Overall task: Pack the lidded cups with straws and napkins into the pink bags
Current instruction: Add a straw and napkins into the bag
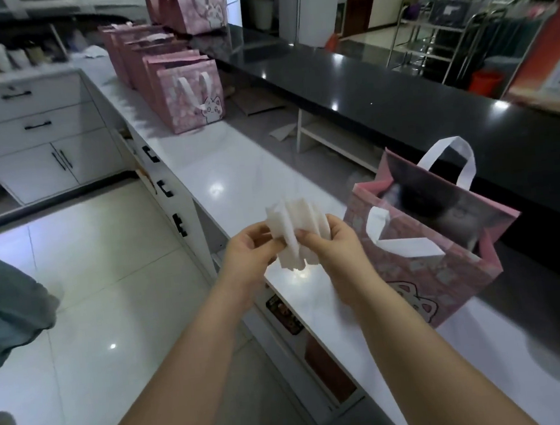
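A small stack of white folded napkins (292, 233) fans out between both hands above the white counter. My left hand (247, 257) pinches its left side, and my right hand (334, 251) pinches its right side. To the right, an open pink bag (421, 261) with a cat print and white ribbon handles stands on the counter. Its inside is dark, with something blurred in it that I cannot make out. No cup or straw is plainly visible.
A row of several pink bags (187, 95) stands further along the white counter (235, 179), with more on the black raised counter (380, 101) behind. White drawers and cabinets (38, 131) line the left. Someone's teal clothing (5, 304) is at the left edge.
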Action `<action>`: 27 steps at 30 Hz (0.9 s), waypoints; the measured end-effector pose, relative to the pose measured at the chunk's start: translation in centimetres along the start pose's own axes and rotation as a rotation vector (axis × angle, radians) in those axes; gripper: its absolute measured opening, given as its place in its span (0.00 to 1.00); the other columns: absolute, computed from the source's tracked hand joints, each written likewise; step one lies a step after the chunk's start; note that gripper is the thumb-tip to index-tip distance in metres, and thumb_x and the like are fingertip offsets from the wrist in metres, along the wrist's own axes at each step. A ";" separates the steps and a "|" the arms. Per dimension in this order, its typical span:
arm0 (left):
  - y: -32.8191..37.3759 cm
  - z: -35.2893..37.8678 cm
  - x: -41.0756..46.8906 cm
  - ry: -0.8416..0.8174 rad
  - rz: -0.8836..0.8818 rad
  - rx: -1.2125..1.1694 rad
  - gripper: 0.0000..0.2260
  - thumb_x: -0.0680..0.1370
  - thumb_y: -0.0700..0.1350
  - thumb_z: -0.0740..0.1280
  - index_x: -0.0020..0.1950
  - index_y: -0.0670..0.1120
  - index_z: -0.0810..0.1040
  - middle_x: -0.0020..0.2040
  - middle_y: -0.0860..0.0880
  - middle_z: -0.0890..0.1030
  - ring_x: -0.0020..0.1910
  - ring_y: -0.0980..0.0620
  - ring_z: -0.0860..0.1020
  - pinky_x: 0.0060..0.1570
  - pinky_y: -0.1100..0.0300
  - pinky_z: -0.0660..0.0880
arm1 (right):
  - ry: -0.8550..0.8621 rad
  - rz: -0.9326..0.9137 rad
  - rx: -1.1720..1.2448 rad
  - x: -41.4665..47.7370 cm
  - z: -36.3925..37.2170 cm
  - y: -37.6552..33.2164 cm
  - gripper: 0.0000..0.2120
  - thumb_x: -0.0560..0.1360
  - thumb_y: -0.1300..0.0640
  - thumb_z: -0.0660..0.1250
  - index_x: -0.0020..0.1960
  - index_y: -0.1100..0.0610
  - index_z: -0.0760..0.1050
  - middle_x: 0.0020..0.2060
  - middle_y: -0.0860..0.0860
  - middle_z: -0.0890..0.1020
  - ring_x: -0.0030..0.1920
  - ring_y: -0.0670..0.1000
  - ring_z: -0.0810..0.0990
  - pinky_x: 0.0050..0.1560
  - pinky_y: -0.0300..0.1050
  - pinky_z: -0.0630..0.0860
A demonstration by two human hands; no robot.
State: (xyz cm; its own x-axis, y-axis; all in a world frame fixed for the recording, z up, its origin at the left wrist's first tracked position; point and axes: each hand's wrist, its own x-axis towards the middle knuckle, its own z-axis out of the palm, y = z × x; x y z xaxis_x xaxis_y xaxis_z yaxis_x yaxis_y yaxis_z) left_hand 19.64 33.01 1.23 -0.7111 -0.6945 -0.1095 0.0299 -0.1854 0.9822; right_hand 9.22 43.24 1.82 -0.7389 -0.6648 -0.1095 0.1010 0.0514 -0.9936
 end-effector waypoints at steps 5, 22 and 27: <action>2.8 -2.5 2.7 0.010 0.090 0.208 0.10 0.74 0.38 0.72 0.48 0.52 0.82 0.46 0.53 0.86 0.47 0.56 0.82 0.46 0.62 0.76 | 0.011 -0.081 -0.013 3.4 1.7 -2.9 0.09 0.71 0.63 0.71 0.48 0.55 0.73 0.49 0.59 0.80 0.46 0.55 0.79 0.41 0.46 0.77; 9.1 9.1 14.2 -0.146 0.653 1.094 0.19 0.70 0.53 0.70 0.61 0.55 0.78 0.55 0.51 0.80 0.59 0.46 0.75 0.57 0.50 0.74 | 0.325 -0.433 -0.749 9.4 -10.9 -14.4 0.12 0.69 0.62 0.71 0.46 0.47 0.76 0.41 0.41 0.79 0.43 0.43 0.77 0.38 0.41 0.74; 7.2 13.9 17.5 -0.340 0.927 1.477 0.24 0.73 0.57 0.67 0.68 0.55 0.72 0.61 0.54 0.75 0.64 0.49 0.68 0.61 0.49 0.64 | 0.494 -0.313 -0.793 8.7 -15.6 -13.1 0.10 0.68 0.61 0.73 0.44 0.47 0.78 0.41 0.42 0.81 0.44 0.44 0.79 0.43 0.45 0.77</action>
State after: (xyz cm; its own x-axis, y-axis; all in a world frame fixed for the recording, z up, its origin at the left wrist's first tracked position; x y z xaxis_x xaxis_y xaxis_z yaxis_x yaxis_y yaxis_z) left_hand -2.35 29.20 8.49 -0.9357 -0.0020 0.3527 0.0074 0.9997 0.0251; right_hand -8.91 48.45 13.43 -0.8695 -0.3570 0.3413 -0.4895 0.5311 -0.6916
